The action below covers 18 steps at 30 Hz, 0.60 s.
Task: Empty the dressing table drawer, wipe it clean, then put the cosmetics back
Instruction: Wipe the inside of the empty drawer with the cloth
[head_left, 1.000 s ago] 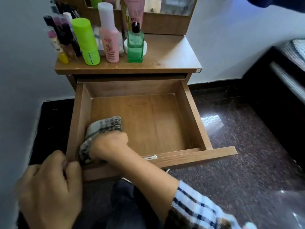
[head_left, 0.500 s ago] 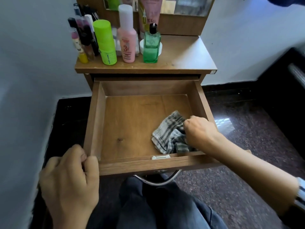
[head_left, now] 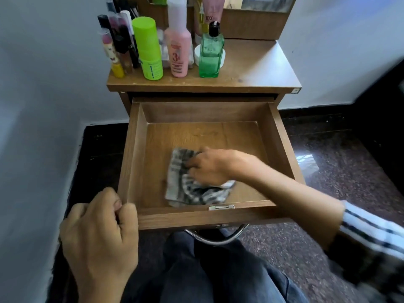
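Fingers of right hand [head_left: 209, 166] clutch blurred cloth [head_left: 192, 184]; left hand [head_left: 98, 232] grips drawer [head_left: 282, 138] corner.

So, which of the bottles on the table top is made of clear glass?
The green bottle with the black cap, rightmost in the row. You can see through it; the lime green bottle and the pink bottle are opaque.

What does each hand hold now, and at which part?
The right hand grips the crumpled grey checked cloth at its upper right part, on the drawer floor. The left hand holds the open wooden drawer at its front left corner.
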Motion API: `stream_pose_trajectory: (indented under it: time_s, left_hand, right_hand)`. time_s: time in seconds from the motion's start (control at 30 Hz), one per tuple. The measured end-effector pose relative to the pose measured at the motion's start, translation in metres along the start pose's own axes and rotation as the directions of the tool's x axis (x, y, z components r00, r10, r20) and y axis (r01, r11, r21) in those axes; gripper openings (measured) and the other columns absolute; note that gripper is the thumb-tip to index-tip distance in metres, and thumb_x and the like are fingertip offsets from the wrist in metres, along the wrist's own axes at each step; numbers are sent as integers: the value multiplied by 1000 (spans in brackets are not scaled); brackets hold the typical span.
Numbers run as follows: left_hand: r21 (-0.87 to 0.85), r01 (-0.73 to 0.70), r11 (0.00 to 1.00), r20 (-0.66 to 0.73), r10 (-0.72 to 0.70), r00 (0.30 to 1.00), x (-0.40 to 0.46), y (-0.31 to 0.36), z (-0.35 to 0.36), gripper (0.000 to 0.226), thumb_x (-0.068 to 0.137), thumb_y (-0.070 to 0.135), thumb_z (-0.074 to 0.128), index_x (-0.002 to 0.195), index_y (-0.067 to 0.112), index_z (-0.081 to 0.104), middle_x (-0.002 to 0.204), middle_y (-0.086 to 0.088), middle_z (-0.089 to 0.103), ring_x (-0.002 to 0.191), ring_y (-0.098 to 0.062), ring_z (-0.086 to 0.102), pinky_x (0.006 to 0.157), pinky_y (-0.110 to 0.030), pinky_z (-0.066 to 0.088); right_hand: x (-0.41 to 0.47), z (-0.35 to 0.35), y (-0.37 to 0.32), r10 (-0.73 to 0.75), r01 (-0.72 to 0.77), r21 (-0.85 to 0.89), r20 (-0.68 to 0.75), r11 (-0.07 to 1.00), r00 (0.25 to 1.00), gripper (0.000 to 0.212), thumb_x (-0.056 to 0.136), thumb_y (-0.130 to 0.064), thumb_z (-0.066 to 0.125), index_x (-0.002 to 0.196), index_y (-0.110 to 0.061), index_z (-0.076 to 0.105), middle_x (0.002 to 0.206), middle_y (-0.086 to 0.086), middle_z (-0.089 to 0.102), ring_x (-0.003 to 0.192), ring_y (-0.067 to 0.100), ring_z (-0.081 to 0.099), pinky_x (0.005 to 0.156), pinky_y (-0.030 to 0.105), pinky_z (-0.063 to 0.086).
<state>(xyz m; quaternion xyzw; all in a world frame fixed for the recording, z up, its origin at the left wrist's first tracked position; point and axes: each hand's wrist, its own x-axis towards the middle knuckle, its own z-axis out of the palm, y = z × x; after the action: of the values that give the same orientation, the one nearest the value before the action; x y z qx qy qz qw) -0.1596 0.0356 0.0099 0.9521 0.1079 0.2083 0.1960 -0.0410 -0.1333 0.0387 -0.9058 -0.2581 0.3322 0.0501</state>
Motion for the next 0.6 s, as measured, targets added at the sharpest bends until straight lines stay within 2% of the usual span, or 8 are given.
stream_pose_trajectory:
  time_s: [0.07,0.2,0.3,0.37,0.43,0.5,0.6]
  left_hand:
    - [-7,0,1000,-8,0,1000,0,-1,0,20,78,21,38,60,17,30,50,8,26,59,-18,30,60,-33,26]
    - [-13,5,1000,29,-4,1000,-1,-4,1,22,79,21,38,59,15,31,48,1,35,58,-21,33,58,-34,29]
    - [-19,3,1000,62,-2,998,0,-6,1,26,81,26,34,58,15,31,46,-2,36,54,-25,37,54,-35,32]
    - [-30,-9,1000,69,11,998,1,-6,0,27,81,29,31,57,16,30,45,0,32,50,-25,37,51,-33,30]
    - [-23,-6,1000,66,8,998,2,-5,-1,28,80,28,32,57,14,32,44,1,32,51,-22,34,51,-29,25]
    - [-23,-4,1000,64,6,998,2,-3,-2,27,79,28,32,56,14,34,45,3,32,53,-20,32,52,-27,22]
    - [-26,1,1000,69,1,998,1,-3,-1,28,79,29,31,56,13,36,45,6,32,54,-19,31,53,-27,21]
  right_hand:
    - [15,8,-25,-112,113,76,-25,991,993,45,98,-44,39,133,-18,49,134,7,52,114,23,53,84,30,40]
    - [50,29,-42,-240,248,90,-93,964,966,49,88,-34,63,132,-18,51,125,3,59,110,19,56,86,27,46]
    - [53,28,-30,-329,330,106,-22,938,944,42,88,-22,64,129,-15,56,123,5,57,106,16,53,86,23,42]
    - [47,25,-21,-373,372,33,29,928,927,40,90,-19,61,130,-18,56,129,3,53,110,16,51,87,22,40]
    - [39,23,-9,-378,384,-84,75,920,923,37,92,-17,57,129,-22,56,132,1,52,115,17,51,93,26,41]
    - [31,19,10,-332,352,-126,152,928,931,30,93,-14,54,120,-24,60,127,1,56,113,19,54,95,31,46]
    - [7,10,48,-198,267,-193,315,944,928,24,89,-7,57,110,-17,65,118,5,61,106,23,58,83,32,50]
